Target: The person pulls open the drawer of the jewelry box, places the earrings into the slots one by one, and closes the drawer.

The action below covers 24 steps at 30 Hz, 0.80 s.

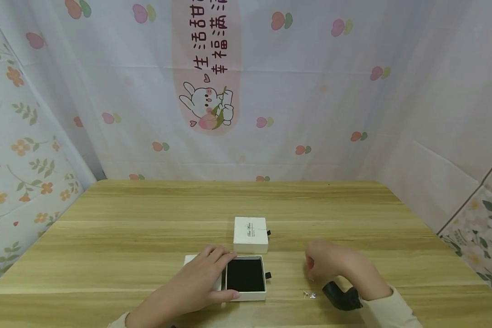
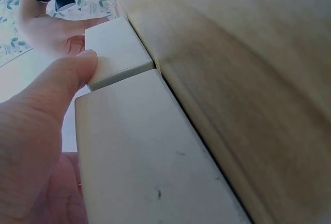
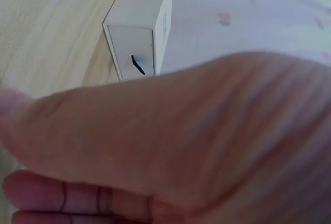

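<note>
By the thumb and fingers of the left hand (image 1: pixel 201 280), set apart from each other, a white box drawer (image 1: pixel 252 296) is gripped across its width: its near wall is touched by the thumb, its far edge by the fingertips. Directly under the palm, at the drawer's left, its white sleeve (image 1: pixel 190 258) is partly covered. Between thumb and fingertips and to their right, the drawer's black pad (image 1: pixel 246 275) is left exposed; a black tab (image 1: pixel 268 275) is fixed to the right wall.

The fingers of the right hand (image 1: pixel 328 262) are bent downward, well apart from the drawer; whether anything is pinched by them cannot be told. Small shiny pieces (image 1: pixel 309 295) are seen on the table just beside those fingers, on the near side. A black device (image 1: pixel 342 297) is worn at the right wrist.

Beyond the drawer, a closed white box (image 1: pixel 250 231) is placed on the wooden table (image 1: pixel 147 205), backed by a printed cloth (image 1: pixel 311 91).
</note>
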### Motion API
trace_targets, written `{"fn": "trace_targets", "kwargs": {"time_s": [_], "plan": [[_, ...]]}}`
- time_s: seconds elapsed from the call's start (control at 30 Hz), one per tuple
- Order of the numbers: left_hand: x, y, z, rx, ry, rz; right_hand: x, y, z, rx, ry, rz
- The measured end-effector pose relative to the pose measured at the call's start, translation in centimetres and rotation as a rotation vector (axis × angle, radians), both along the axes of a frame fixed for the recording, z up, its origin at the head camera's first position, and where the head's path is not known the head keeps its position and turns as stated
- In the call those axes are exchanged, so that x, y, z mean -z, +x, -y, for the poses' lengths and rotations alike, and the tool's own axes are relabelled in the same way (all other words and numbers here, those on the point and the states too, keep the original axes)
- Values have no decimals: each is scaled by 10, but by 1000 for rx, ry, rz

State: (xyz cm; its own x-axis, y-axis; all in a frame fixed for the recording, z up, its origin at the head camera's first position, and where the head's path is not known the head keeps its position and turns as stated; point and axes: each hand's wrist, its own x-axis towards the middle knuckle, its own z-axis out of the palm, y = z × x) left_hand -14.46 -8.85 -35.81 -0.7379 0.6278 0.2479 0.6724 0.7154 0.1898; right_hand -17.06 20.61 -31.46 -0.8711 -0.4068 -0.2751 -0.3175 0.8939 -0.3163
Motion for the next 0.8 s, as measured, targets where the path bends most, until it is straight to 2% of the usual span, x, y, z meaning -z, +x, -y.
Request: {"fn": "trace_targets", "kwargs": {"time_s": [0.17,0.43,0.8], "plan": [[-1,0,0,-1,-1,9,2,-1,0,16,34,1],[-1,0,-1,-9,-11,19,2,-1,2,82,62,53],[-2,0,0,-12,-13,24,4,-2,0,85,76,57]]}}
